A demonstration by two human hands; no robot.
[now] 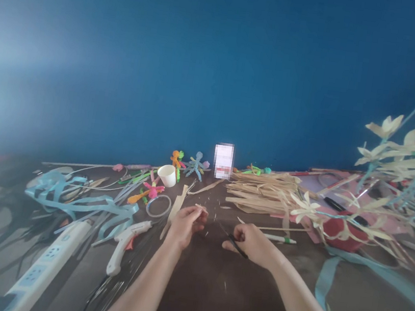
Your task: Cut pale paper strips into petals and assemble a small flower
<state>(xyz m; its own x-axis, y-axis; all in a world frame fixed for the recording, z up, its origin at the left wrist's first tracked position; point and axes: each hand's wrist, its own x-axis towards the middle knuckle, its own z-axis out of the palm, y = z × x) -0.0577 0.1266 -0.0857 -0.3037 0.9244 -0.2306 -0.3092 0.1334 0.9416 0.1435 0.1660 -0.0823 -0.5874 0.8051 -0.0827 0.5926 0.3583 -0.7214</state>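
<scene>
Near the middle of the dark table [204, 289], my left hand [188, 222] pinches a small pale piece [201, 208] between its fingertips. To its right, my right hand [251, 241] is closed around dark-handled scissors [236, 245], whose thin blades point up and left toward my left hand. The blades are blurred, and a gap separates them from the pale piece. Just left of my left hand lies a pale husk strip [175, 210]. Small pale scraps are scattered between and beyond the hands.
On the left are a glue gun [123, 246], power strip [51, 262], tape roll [158, 206], paper cup [167, 175] and blue ribbon [81, 202]. Dried husk strips [264, 192], a white pen-like stick [278, 238] and pale flowers [405, 147] stand or lie on the right, before a blue wall [211, 73].
</scene>
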